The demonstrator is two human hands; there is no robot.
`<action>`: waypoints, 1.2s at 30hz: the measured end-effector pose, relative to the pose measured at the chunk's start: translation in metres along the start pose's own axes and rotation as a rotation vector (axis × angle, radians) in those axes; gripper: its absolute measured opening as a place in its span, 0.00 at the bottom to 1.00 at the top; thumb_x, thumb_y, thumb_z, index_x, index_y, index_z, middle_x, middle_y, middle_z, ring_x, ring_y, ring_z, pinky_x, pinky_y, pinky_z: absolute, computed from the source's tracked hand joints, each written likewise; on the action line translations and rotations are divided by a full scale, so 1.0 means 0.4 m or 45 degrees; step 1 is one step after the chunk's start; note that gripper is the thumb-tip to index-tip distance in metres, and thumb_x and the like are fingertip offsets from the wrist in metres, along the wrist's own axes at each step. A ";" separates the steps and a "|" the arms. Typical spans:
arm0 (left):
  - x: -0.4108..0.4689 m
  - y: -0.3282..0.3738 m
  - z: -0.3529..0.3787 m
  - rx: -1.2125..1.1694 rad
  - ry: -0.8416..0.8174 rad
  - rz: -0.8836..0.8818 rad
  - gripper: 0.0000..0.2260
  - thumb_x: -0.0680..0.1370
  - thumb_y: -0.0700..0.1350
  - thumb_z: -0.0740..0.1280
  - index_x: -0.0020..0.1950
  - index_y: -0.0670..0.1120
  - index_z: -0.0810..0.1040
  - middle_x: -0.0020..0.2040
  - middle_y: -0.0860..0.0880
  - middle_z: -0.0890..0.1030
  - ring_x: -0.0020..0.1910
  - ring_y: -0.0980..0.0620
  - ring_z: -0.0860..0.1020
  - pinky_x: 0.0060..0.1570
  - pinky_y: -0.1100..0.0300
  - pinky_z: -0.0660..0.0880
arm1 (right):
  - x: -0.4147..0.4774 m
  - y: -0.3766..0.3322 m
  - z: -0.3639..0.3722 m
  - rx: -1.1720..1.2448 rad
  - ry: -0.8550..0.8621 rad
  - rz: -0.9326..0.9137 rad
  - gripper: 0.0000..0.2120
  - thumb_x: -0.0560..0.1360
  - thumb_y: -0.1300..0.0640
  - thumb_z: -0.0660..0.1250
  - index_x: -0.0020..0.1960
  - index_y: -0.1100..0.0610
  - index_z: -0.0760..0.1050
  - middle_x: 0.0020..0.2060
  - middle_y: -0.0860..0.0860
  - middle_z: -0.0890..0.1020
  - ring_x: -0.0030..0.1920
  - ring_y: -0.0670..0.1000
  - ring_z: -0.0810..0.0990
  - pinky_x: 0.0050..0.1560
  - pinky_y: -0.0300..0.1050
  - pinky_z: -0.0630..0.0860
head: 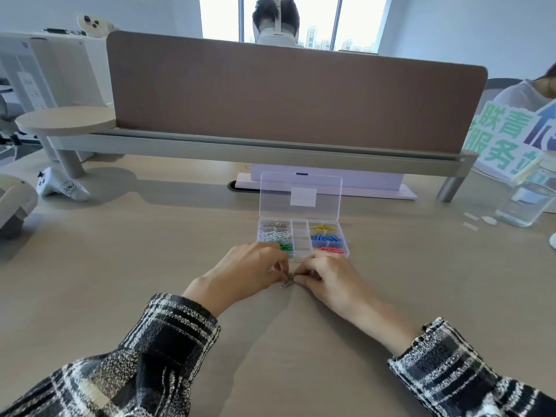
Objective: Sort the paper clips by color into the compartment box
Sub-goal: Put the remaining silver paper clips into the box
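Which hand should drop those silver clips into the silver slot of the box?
Probably the left hand. It pinches the silver clips together with the right hand, but the silver slot sits in the far left column of the box, on its side.

Clear plastic compartment box (303,236) sits flat on the desk in front of me, lid (301,195) standing open and upright at its far edge. Left column: silver clips (275,225) far, white clips (274,235) middle, green clips (285,246) near. Middle column looks empty. Right column: yellow clips (323,227) far, blue clips (327,238) middle, red clips (330,250) near. A few loose silver paper clips (287,281) lie on the desk just in front of the box.
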State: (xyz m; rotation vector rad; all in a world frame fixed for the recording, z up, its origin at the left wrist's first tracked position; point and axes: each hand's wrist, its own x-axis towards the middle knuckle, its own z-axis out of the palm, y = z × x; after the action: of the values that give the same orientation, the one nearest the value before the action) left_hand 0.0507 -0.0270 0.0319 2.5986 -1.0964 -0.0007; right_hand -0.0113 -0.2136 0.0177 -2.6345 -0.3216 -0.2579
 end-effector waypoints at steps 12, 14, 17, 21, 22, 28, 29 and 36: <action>0.005 -0.002 -0.001 -0.058 -0.054 -0.087 0.13 0.72 0.62 0.70 0.52 0.57 0.80 0.49 0.59 0.77 0.47 0.58 0.75 0.43 0.60 0.72 | -0.017 0.026 -0.026 -0.212 0.014 -0.146 0.08 0.80 0.51 0.62 0.47 0.55 0.75 0.46 0.46 0.76 0.45 0.48 0.75 0.43 0.46 0.73; 0.005 0.000 -0.003 -0.046 -0.061 -0.088 0.12 0.72 0.61 0.70 0.52 0.58 0.80 0.49 0.60 0.77 0.47 0.58 0.75 0.41 0.61 0.70 | -0.026 0.038 -0.040 -0.199 0.042 -0.114 0.08 0.80 0.51 0.62 0.49 0.54 0.75 0.46 0.45 0.75 0.44 0.46 0.73 0.42 0.43 0.72; 0.005 0.003 -0.005 -0.028 -0.062 -0.082 0.10 0.73 0.58 0.70 0.52 0.57 0.80 0.50 0.60 0.77 0.48 0.59 0.75 0.40 0.62 0.68 | -0.034 0.061 -0.060 -0.139 0.080 -0.037 0.07 0.80 0.50 0.61 0.49 0.52 0.75 0.45 0.42 0.74 0.44 0.42 0.72 0.43 0.39 0.70; 0.005 0.020 -0.005 0.009 -0.037 -0.081 0.06 0.76 0.54 0.69 0.50 0.55 0.80 0.50 0.60 0.78 0.48 0.58 0.74 0.42 0.61 0.69 | -0.039 0.077 -0.076 -0.112 0.045 0.020 0.06 0.80 0.50 0.62 0.48 0.50 0.74 0.43 0.39 0.74 0.43 0.38 0.72 0.43 0.36 0.67; 0.005 0.025 -0.003 0.017 -0.027 -0.081 0.05 0.76 0.54 0.68 0.50 0.55 0.80 0.50 0.59 0.78 0.49 0.58 0.74 0.42 0.61 0.69 | -0.042 0.076 -0.078 -0.103 0.049 0.029 0.05 0.80 0.50 0.62 0.47 0.50 0.74 0.42 0.39 0.74 0.43 0.37 0.72 0.42 0.35 0.67; 0.003 0.031 -0.005 0.077 0.007 -0.072 0.05 0.78 0.52 0.66 0.50 0.55 0.80 0.51 0.59 0.78 0.50 0.57 0.76 0.45 0.60 0.72 | -0.065 0.066 -0.090 -0.136 0.044 0.088 0.05 0.80 0.51 0.62 0.47 0.51 0.75 0.40 0.39 0.76 0.41 0.39 0.74 0.39 0.32 0.66; 0.004 0.032 -0.005 0.086 0.013 -0.066 0.05 0.78 0.53 0.66 0.51 0.55 0.80 0.51 0.59 0.79 0.50 0.57 0.76 0.45 0.59 0.73 | -0.072 0.065 -0.090 -0.161 0.067 0.110 0.05 0.80 0.52 0.62 0.47 0.51 0.75 0.41 0.40 0.76 0.40 0.40 0.74 0.39 0.33 0.67; 0.004 0.039 0.001 0.092 0.018 -0.089 0.08 0.78 0.54 0.66 0.55 0.55 0.80 0.52 0.58 0.79 0.52 0.55 0.76 0.45 0.58 0.74 | -0.078 0.054 -0.056 -0.306 0.115 0.204 0.08 0.78 0.54 0.61 0.41 0.55 0.73 0.40 0.46 0.77 0.41 0.49 0.74 0.41 0.46 0.73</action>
State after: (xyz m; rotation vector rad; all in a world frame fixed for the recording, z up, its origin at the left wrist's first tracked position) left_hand 0.0410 -0.0385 0.0363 2.6956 -1.0184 0.0427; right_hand -0.0380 -0.2486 0.0207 -2.8544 -0.0506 -0.3821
